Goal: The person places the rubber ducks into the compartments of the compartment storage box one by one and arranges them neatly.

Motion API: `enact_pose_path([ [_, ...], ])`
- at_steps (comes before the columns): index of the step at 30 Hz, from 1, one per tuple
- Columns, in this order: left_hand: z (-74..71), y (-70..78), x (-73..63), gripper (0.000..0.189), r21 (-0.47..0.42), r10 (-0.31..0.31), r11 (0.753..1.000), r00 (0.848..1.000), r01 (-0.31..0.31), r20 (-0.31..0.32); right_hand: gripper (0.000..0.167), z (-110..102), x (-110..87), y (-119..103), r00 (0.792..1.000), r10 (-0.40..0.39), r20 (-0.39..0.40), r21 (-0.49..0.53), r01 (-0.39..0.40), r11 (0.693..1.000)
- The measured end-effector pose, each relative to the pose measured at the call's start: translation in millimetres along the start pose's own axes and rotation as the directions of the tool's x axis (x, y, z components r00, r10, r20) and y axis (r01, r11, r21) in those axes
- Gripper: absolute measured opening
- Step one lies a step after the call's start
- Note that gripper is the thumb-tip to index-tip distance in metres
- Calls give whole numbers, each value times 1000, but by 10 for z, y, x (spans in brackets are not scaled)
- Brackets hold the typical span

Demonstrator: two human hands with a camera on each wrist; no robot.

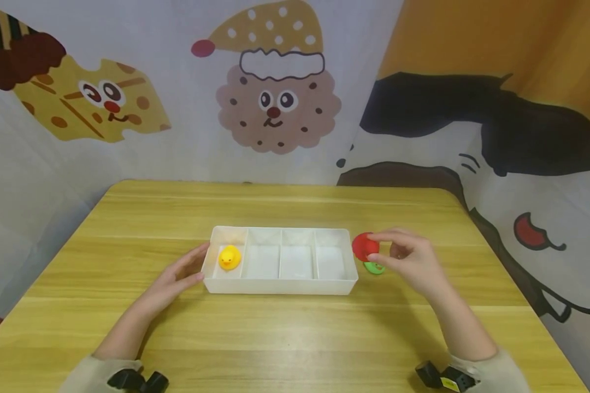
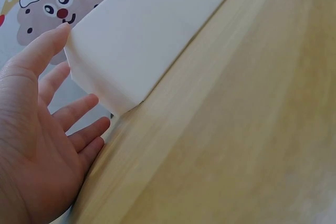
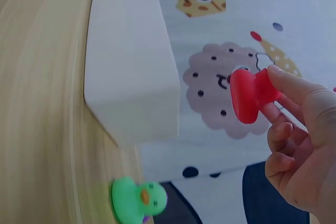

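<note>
A white tray [image 1: 280, 287] with a row of compartments stands on the table, a yellow rubber duck [image 1: 229, 257] in its leftmost one. My left hand [image 1: 176, 279] is at the tray's left end, fingers spread and fairly straight, with fingertips against the end wall. In my right hand [image 1: 415, 261], thumb and fingertips pinch the narrow knob of a red toy piece [image 3: 245, 95], whose broad rounded end points toward the tray. This piece is held up just beyond the tray's right end. Below it a green rubber duck [image 3: 125, 200] sits on the table, partly hidden in the head view.
The wooden table [image 1: 275, 344] has its far edge against a hanging cloth [image 1: 177, 158] printed with cartoon figures. Thin dividers [image 1: 280, 261] part the tray's compartments. Each wrist carries a small black device [image 1: 137, 380] on its sleeve.
</note>
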State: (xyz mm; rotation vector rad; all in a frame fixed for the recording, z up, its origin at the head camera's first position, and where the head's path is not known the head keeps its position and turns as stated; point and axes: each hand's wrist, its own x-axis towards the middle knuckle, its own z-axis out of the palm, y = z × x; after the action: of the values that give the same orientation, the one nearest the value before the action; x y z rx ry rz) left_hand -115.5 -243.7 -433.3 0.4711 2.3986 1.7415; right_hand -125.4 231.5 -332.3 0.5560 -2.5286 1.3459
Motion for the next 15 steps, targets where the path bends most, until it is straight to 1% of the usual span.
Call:
enact_pose_path([
  [5, 6, 11, 3, 61, -2, -6, 1000, 1000, 6, 1, 32, 111, 39, -86, 1000, -13, 19, 68, 12, 998],
  [9, 13, 7, 11, 60, 1, 3, 1000, 1000, -3, 4, 33, 202, 79, -147, 999, -16, 41, 110, 12, 994],
  [15, -3, -8, 8, 60, 3, -2, 1000, 1000, 2, 7, 32, 351, 136, -250, 997, -48, 64, 169, 36, 985],
])
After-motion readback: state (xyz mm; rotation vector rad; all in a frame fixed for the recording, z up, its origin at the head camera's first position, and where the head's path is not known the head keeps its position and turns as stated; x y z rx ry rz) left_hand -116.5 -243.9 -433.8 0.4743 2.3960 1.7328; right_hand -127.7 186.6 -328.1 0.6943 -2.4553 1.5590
